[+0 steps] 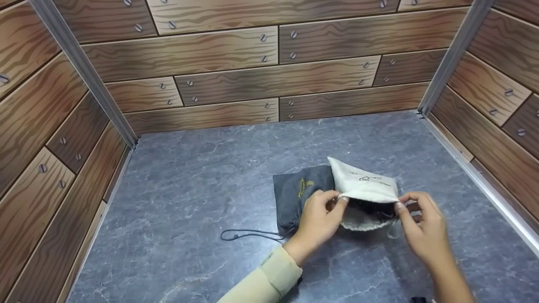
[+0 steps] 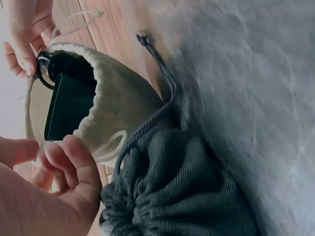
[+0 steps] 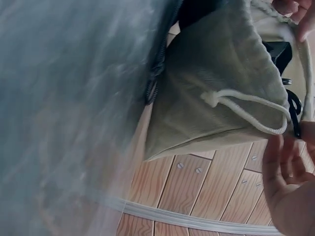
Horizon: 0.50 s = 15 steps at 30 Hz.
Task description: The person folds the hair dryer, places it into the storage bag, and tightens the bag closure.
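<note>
A cream drawstring pouch point(image 1: 364, 181) with dark print gapes toward me, its mouth spread between both hands. My left hand point(image 1: 322, 216) pinches the left corner of the rim between thumb and fingers. At the opposite corner my right hand point(image 1: 427, 227) pinches the rim. Inside the pouch, a dark boxy object point(image 2: 71, 105) shows in the left wrist view, with a thin black loop point(image 2: 43, 73) near the right fingertips; its kind cannot be told. A white cord point(image 3: 251, 105) hangs in a knotted loop from the pouch.
Left of the cream pouch lies a dark grey drawstring pouch point(image 1: 288, 195) with a yellow print, partly behind my left hand. Its cord point(image 1: 248, 232) trails left on the grey marbled tabletop point(image 1: 181, 189). Wood-patterned panels point(image 1: 227, 84) wall in the back and sides.
</note>
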Each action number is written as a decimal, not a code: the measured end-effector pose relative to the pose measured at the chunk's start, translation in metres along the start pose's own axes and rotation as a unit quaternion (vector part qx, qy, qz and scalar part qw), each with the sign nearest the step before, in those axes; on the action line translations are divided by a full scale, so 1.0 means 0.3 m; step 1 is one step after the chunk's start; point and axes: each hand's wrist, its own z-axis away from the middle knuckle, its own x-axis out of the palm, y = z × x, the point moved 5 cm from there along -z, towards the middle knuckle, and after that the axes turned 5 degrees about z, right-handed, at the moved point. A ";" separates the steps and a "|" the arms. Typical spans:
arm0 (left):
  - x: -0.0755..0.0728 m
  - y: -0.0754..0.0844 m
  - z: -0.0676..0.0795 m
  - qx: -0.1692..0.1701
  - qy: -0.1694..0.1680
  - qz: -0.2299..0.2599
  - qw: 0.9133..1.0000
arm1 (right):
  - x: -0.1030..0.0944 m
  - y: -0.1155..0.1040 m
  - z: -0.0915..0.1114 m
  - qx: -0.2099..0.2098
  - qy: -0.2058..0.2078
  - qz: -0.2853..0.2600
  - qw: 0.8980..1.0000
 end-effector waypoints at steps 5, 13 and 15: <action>-0.003 -0.004 0.005 -0.007 0.005 -0.007 1.000 | 0.012 -0.012 -0.005 0.049 -0.016 -0.017 0.998; -0.016 -0.008 -0.013 0.018 -0.007 -0.008 1.000 | 0.034 -0.035 0.002 -0.111 0.002 -0.021 0.994; -0.020 -0.010 -0.010 0.023 -0.003 -0.021 1.000 | 0.038 -0.037 0.007 -0.131 -0.010 -0.014 0.991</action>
